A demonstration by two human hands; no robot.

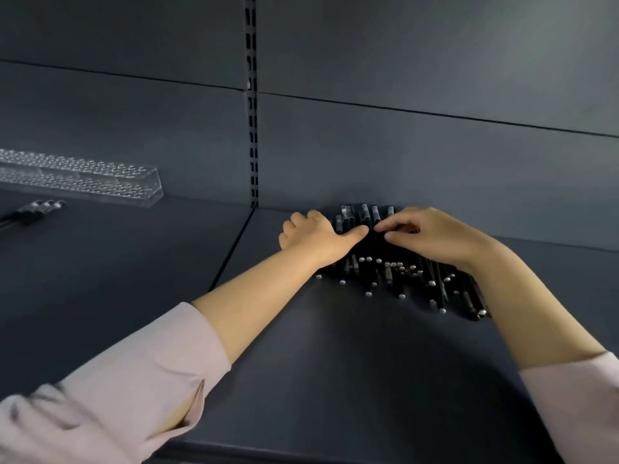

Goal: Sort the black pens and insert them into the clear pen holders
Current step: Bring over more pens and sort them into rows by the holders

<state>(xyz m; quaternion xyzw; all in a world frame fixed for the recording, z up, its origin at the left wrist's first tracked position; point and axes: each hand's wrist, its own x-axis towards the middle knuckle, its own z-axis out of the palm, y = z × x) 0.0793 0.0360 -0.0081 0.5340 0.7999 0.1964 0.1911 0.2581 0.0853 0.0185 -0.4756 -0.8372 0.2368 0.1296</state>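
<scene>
A single wide-angle view comes from the person's head, facing forward and down onto a dark shelf (335, 363) and its back panel (402, 61). It sits close: forearms enter from the lower corners, the left hand (315, 234) and right hand (432, 234) meet over the black pens (385, 272) right of centre, and the clear pen holder (83, 175) lies at the left edge.

Middle of pen pile (385, 272) beneath 2 hands (432, 236); clear pen holder (83, 177), loose pens (37, 209) partly beyond left edge.

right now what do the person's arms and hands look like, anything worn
Left hand and right hand are bare, no gloves or watch showing. The left sleeve and right sleeve are pale pink fabric, ending partway along the forearms.
</scene>
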